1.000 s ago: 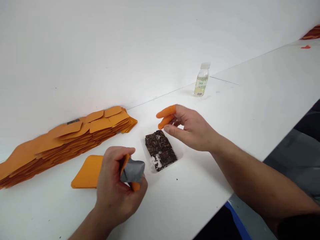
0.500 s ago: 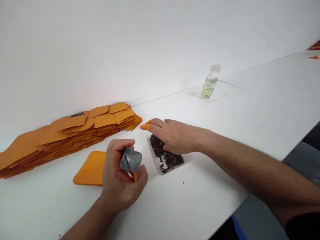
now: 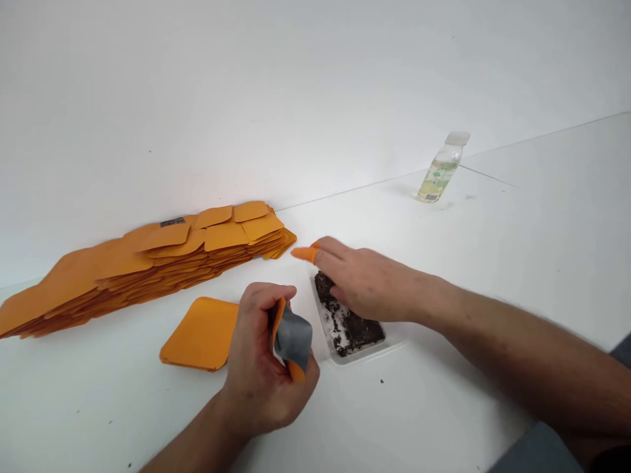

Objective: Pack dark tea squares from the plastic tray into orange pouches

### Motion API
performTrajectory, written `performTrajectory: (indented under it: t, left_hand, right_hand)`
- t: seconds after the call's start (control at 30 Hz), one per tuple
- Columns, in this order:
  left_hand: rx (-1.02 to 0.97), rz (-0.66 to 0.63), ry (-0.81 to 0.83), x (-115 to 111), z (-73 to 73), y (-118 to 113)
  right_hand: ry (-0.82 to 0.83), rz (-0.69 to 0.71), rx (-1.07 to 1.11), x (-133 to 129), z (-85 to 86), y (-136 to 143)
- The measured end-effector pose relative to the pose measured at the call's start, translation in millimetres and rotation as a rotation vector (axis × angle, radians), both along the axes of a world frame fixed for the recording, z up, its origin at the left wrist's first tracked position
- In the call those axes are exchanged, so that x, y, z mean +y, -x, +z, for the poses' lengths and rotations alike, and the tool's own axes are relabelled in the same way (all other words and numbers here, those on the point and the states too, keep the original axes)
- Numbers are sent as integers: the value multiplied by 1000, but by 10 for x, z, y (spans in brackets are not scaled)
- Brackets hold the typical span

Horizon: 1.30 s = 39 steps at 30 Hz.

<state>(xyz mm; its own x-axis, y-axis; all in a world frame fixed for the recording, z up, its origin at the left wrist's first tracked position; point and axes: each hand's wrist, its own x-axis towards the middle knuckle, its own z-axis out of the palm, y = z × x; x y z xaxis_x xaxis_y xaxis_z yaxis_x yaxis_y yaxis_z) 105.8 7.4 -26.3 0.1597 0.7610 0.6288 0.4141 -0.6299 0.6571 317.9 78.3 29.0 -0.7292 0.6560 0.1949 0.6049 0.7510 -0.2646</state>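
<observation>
My left hand [image 3: 269,368] is closed around a small pouch [image 3: 294,338], orange outside and silver-grey inside. The pouch's mouth gapes toward my right hand. Over a clear plastic tray [image 3: 345,360] hovers my right hand [image 3: 362,279], fingers apart and an orange finger cot [image 3: 304,254] on one fingertip. Inside the tray lies dark, crumbly soil-like material [image 3: 362,330] with a pale bare strip through it. The hand covers part of the tray's far side; I see nothing held in it. Behind my left hand, a short stack of orange pouches [image 3: 200,334] lies flat.
A long, overlapping pile of orange pouches [image 3: 172,263] runs along the wall at left. A bottle of pale yellow liquid with a white cap [image 3: 440,174] stands at the back right. Dark crumbs [image 3: 381,381] dot the white table [image 3: 434,420].
The view has shifted, so everything sits farther right. My right-hand fingers are more bent than before, and the pale strip in the tray looks longer. My left hand still grips the pouch.
</observation>
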Motion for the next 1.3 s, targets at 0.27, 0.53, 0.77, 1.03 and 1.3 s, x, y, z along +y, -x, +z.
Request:
performTrajectory:
  t: [0.27,0.53,0.77,1.03,1.3]
  left_hand:
    - [183,132,-11,17,21,-35]
    - [146,171,67,-53,25,-110]
    - [164,202,1,-60,20,-129]
    - [163,153,1,-74,12,-169]
    - [107,225,98,-100,4,-169]
  right_hand:
    - [290,-323,830,-579,343,-34]
    - [151,-434,967,-750,126,219]
    - [-41,-331,786,-826,60,206]
    - [47,-242,679,-840,184,171]
    - [101,-191,779,-836,69,181]
